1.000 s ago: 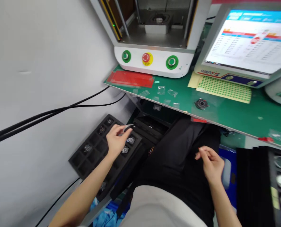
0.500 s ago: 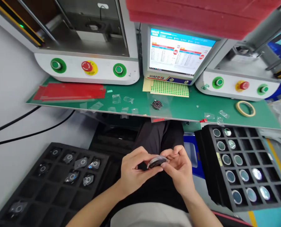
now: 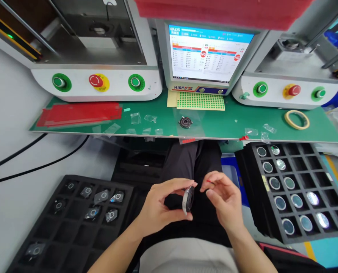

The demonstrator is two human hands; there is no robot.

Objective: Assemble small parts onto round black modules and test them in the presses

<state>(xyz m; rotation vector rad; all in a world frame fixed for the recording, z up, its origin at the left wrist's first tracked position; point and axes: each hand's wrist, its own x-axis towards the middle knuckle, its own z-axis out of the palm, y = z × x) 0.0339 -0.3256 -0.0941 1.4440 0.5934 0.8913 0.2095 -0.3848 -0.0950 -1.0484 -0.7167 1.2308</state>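
On the desk [image 3: 220, 123], the monitor [image 3: 203, 57] stands between 2 machines [image 3: 118, 85]. Before it lies the sticker sheet [image 3: 200, 101], then the round part [image 3: 185, 121]. The sheet pile [image 3: 80, 113] lies toward the left end, the tape roll [image 3: 287, 119] toward the right. Before the front edge sit 2 trays [image 3: 302, 182], 1 per side.

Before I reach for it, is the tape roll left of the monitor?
No, the tape roll lies right of the monitor.

A pale wall [image 3: 12, 102] (plain, with black cables [image 3: 18, 153] slanting across its lower part) stands left of a green bench [image 3: 226, 127]. Beyond the bench's right end, a yellow line [image 3: 332, 176] crosses the floor [image 3: 325, 252], which looks turquoise near the lower right corner.
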